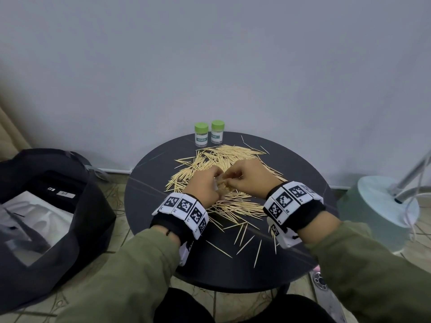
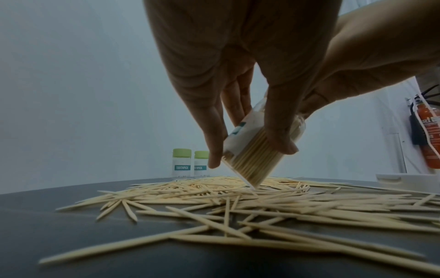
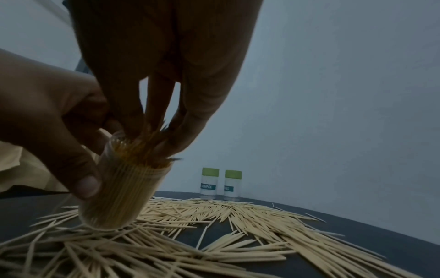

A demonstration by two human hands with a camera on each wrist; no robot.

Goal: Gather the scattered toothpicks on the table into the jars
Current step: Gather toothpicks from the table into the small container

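Left hand (image 2: 238, 79) grips an open clear plastic jar (image 2: 257, 152) at frame centre, tilted, its base edge on the heap of pale wooden toothpicks (image 1: 224, 180), likely so the mouth faces the feeding hand. Right hand (image 3: 166, 75) pinches a bundle of picks into that mouth. Jar looks nearly full. Two green-capped labelled jars (image 1: 209, 134) stand upright at the round dark table's (image 1: 149, 206) far edge, clear of the work.

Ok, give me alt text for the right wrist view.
The right hand pushes toothpicks into an open tilted jar gripped by the left hand, above a scattered pile on the table. Two capped jars stand behind.
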